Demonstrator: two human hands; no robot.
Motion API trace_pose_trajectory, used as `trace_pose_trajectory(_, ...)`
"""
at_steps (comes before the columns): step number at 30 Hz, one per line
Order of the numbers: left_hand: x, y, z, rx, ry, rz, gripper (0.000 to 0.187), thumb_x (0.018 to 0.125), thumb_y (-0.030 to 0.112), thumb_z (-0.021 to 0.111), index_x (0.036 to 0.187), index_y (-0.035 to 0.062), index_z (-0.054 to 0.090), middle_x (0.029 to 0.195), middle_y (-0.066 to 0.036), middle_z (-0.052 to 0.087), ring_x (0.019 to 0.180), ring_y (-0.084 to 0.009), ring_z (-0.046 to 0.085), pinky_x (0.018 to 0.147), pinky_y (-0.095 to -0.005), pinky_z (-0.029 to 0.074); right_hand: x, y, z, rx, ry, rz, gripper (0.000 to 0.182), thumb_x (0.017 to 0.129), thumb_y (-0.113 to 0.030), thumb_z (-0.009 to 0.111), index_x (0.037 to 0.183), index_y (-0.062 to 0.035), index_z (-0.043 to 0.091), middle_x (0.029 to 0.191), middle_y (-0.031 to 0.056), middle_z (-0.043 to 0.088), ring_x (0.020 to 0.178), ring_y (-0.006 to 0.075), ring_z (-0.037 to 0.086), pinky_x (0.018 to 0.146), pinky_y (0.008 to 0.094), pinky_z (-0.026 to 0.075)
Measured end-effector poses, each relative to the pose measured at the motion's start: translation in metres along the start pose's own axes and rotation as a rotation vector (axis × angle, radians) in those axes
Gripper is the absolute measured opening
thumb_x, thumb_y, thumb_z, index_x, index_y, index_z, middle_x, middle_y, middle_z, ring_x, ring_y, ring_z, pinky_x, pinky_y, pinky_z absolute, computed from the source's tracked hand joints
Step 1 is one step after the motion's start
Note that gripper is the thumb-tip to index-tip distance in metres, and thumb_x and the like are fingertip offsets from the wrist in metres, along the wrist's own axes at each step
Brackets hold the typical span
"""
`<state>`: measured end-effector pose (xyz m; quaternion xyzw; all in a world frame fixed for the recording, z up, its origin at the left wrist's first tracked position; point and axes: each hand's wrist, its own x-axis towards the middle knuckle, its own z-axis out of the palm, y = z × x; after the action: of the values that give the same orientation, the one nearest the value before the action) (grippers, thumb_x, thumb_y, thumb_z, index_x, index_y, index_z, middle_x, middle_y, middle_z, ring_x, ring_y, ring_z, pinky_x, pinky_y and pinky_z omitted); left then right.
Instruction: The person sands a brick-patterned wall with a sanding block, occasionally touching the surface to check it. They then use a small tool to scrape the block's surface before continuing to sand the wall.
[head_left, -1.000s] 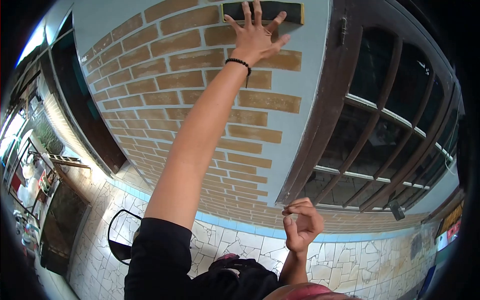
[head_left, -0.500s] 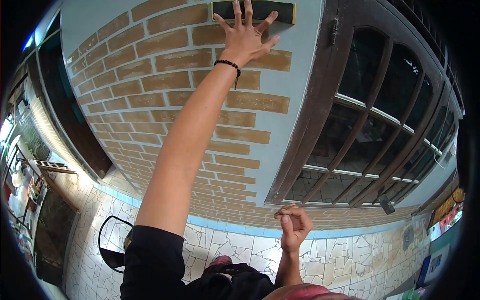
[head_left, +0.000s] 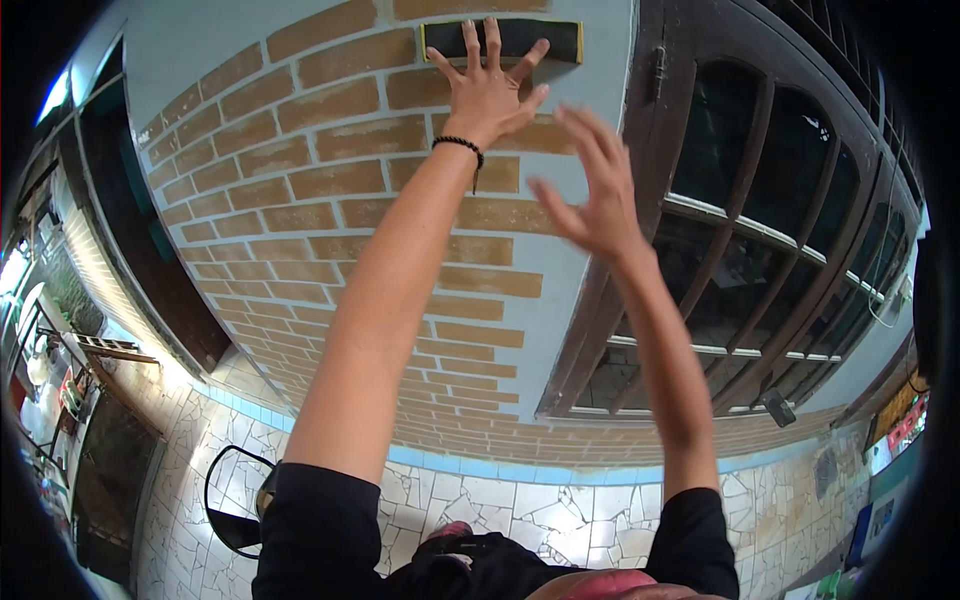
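A black rectangular strip with yellow end edges [head_left: 562,42] lies flat across the upper brick-patterned wall [head_left: 330,147]. My left hand [head_left: 486,103], a dark beaded bracelet at its wrist, presses the strip to the wall with spread fingertips. My arm is stretched upward, and the fingers are not wrapped round anything. Raised to the right, my right hand [head_left: 598,190] is slightly blurred, its fingers apart and nothing in them. It is below the strip's right end, between the wall's pale border and the door frame.
A brown wooden door or window with glass panes [head_left: 745,230] stands at right, a padlock-like dark piece [head_left: 777,407] near its lower edge. Pale cracked-tile floor [head_left: 470,497] runs below the wall. A black-framed chair [head_left: 232,535] stands at lower left.
My right hand has risen from low by the wall's base to near the strip, its curled fingers now spread. My left hand stays on the strip, which appears slightly lower in view.
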<state>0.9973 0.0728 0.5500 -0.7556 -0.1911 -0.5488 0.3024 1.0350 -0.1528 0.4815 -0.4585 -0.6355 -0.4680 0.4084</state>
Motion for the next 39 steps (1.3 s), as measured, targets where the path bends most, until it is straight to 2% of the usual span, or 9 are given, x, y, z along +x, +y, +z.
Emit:
trace_pose_trajectory(6,0.001,0.0,-0.011,0.061,-0.034,0.002,0.069,0.096,0.066,0.047,0.159,0.0507,0.023,0.17,-0.019,0.008,0.155,-0.05,0.003,0.104,-0.0894,0.006,0.086,0.094,0.052,-0.469,-0.02,-0.081,0.076,0.089,-0.024,0.067,0.158,-0.0143,0.037,0.165,0.0056,0.034,0.154,0.0269,0.028,0.124,0.0564,0.021)
trace_pose_trajectory(14,-0.003,-0.013,-0.016,-0.021,0.069,0.077,0.069,0.095,0.069,0.048,0.158,0.0472,0.03,0.169,-0.016,0.019,0.155,-0.0438,0.015,0.111,-0.0824,0.012,0.1,0.138,0.057,-0.533,-0.025,-0.212,0.062,0.1,-0.012,0.056,0.158,-0.0222,0.04,0.163,-0.0005,0.04,0.151,0.0233,0.037,0.121,0.0482,0.032)
trace_pose_trajectory(16,-0.008,-0.015,-0.029,-0.025,0.105,0.104,0.071,0.095,0.061,0.056,0.159,0.038,0.035,0.168,-0.016,0.024,0.154,-0.0408,0.021,0.117,-0.0746,0.018,0.107,0.129,0.046,-0.52,-0.047,-0.273,0.056,0.093,-0.013,0.067,0.147,-0.0096,0.054,0.154,0.0093,0.05,0.145,0.0283,0.044,0.116,0.045,0.039)
trace_pose_trajectory(17,-0.001,-0.022,-0.047,-0.133,-0.163,0.084,0.083,0.096,0.059,0.056,0.165,0.0316,0.019,0.172,-0.017,0.002,0.159,-0.04,0.002,0.12,-0.0742,0.004,0.112,0.126,0.041,-0.475,-0.108,-0.248,0.059,0.09,-0.014,0.07,0.145,-0.0031,0.053,0.153,0.0153,0.05,0.145,0.0316,0.043,0.118,0.0449,0.038)
trace_pose_trajectory(18,-0.006,-0.027,-0.049,-0.14,-0.116,0.096,0.079,0.096,0.055,0.057,0.164,0.0288,0.025,0.171,-0.015,0.011,0.157,-0.0379,0.009,0.121,-0.0706,0.008,0.115,0.124,0.036,-0.435,-0.167,-0.222,0.063,0.086,-0.015,0.073,0.144,0.0034,0.053,0.152,0.0213,0.05,0.146,0.0349,0.042,0.119,0.0449,0.037)
trace_pose_trajectory(23,0.001,-0.063,-0.043,-0.174,0.076,0.166,0.053,0.096,0.03,0.061,0.148,0.0209,0.056,0.156,-0.011,0.047,0.143,-0.0328,0.042,0.12,-0.0565,0.03,0.127,0.105,0.026,-0.363,-0.17,-0.172,0.048,0.083,-0.003,0.072,0.13,0.0033,0.065,0.14,0.0204,0.061,0.132,0.0366,0.057,0.11,0.0444,0.048)
trace_pose_trajectory(27,0.016,-0.084,-0.056,-0.305,0.1,0.221,0.039,0.091,0.001,0.062,0.122,0.0184,0.077,0.141,-0.01,0.061,0.128,-0.0316,0.056,0.11,-0.045,0.045,0.135,0.107,0.026,-0.348,-0.205,-0.118,0.04,0.082,-0.002,0.073,0.121,0.0027,0.071,0.136,0.0211,0.064,0.128,0.0374,0.059,0.105,0.0442,0.051)
trace_pose_trajectory(35,0.022,-0.085,-0.059,-0.365,0.103,0.232,0.029,0.09,0.003,0.069,0.114,0.015,0.08,0.135,-0.012,0.066,0.124,-0.0317,0.06,0.106,-0.0405,0.05,0.142,0.083,0.019,-0.407,-0.35,0.012,0.048,0.083,-0.001,0.069,0.131,-0.0013,0.065,0.131,0.0225,0.065,0.119,0.0404,0.063,0.101,0.048,0.052)
trace_pose_trajectory(39,0.025,-0.084,-0.056,-0.452,0.098,0.216,0.026,0.091,0.002,0.069,0.111,0.0131,0.081,0.133,-0.014,0.067,0.123,-0.0327,0.061,0.106,-0.04,0.051,0.134,0.12,0.031,-0.615,-0.259,-0.378,0.042,0.091,-0.006,0.063,0.133,-0.0063,0.066,0.133,0.0258,0.063,0.123,0.0398,0.062,0.108,0.0477,0.048)
